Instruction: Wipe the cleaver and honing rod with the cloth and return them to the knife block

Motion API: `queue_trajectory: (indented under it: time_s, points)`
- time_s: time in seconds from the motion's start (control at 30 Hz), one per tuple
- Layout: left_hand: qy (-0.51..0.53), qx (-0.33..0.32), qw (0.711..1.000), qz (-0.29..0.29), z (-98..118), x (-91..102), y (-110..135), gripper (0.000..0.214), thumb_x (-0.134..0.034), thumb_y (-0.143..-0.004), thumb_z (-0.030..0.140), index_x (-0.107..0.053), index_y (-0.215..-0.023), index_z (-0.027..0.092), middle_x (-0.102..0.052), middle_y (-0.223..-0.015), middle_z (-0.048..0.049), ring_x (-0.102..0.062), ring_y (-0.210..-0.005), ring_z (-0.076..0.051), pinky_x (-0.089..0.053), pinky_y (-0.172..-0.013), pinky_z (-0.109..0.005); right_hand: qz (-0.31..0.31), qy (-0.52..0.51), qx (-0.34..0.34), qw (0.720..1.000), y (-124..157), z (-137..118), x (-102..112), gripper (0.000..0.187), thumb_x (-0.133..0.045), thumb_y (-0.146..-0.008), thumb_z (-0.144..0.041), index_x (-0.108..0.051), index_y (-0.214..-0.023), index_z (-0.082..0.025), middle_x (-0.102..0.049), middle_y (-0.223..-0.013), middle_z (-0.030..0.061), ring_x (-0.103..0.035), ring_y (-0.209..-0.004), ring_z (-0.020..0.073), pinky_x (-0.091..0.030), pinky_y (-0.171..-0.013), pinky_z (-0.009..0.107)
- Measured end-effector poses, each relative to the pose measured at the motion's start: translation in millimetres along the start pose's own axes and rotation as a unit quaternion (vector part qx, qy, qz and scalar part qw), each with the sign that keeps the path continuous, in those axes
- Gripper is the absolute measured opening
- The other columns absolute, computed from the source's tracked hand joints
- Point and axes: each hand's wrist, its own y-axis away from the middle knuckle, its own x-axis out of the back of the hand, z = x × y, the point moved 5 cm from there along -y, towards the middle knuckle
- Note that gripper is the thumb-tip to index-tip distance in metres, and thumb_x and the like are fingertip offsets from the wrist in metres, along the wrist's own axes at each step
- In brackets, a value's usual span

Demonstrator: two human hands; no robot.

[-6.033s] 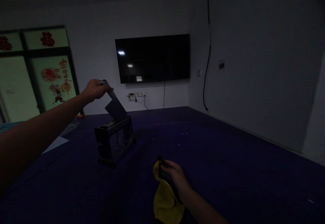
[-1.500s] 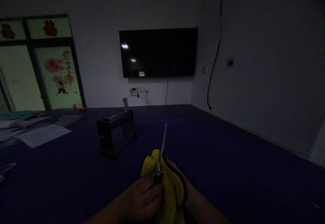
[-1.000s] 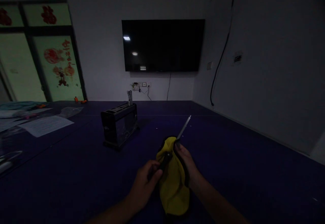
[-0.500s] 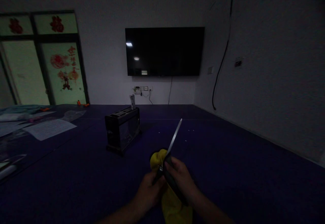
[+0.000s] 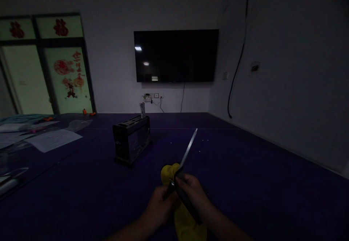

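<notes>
Just in front of me, low in the view, my right hand is closed on a dark, strap-like piece. A thin, straight silver metal bar sticks out of its far end, slanting up and away to the right. My left hand is closed beside it, gripping a dark part with a small shiny metal bit. Between and beneath both hands lies yellow fabric with a dark edge at its far end. Dim light hides what exactly these joined parts are.
A black box-shaped case stands ahead to the left, a patterned cylinder on top. Papers and plastic lie on the dark blue surface at left. A television hangs on the wall; a black cable dangles right.
The metal bar's tip has shifted slightly to the right, and the bar leans a little more. Both hands keep their hold in nearly the same place.
</notes>
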Motion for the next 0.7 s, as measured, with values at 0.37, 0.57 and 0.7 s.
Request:
queue_trajectory:
  time_s: [0.37,0.57,0.7]
  points:
    - [-0.097,-0.072,0.992,0.018,-0.4,8.1,-1.3,0.045,-0.060,-0.068,0.057,-0.056,-0.061,0.013,-0.046,-0.057,0.0016,-0.039,-0.054,-0.010,-0.028,-0.047,-0.021,0.016,0.029,0.032,0.999,5.7,-4.8,-1.5,0.048,-0.074,-0.052,-0.058,-0.066,-0.069,-0.014,-0.062,-0.063,0.0027,-0.054,-0.060,0.0160,-0.040,-0.056,0.026]
    - [-0.118,-0.087,0.989,0.017,7.1,7.5,1.3,0.042,-0.056,-0.070,0.053,-0.059,-0.068,0.011,-0.051,-0.063,-0.0002,-0.042,-0.060,-0.012,-0.033,-0.053,-0.022,0.022,0.047,0.059,0.997,5.4,-6.8,-0.8,0.046,-0.073,-0.054,-0.058,-0.065,-0.069,-0.015,-0.062,-0.062,0.0023,-0.055,-0.058,0.0161,-0.041,-0.055,0.026]
    - [-0.141,-0.093,0.986,0.018,8.1,7.5,0.7,0.040,-0.055,-0.071,0.051,-0.058,-0.067,0.011,-0.050,-0.063,-0.0005,-0.041,-0.060,-0.012,-0.033,-0.053,-0.022,0.029,0.062,0.070,0.995,4.9,-8.9,-0.8,0.046,-0.072,-0.054,-0.059,-0.063,-0.066,-0.015,-0.060,-0.060,0.0017,-0.054,-0.057,0.0160,-0.042,-0.055,0.027]
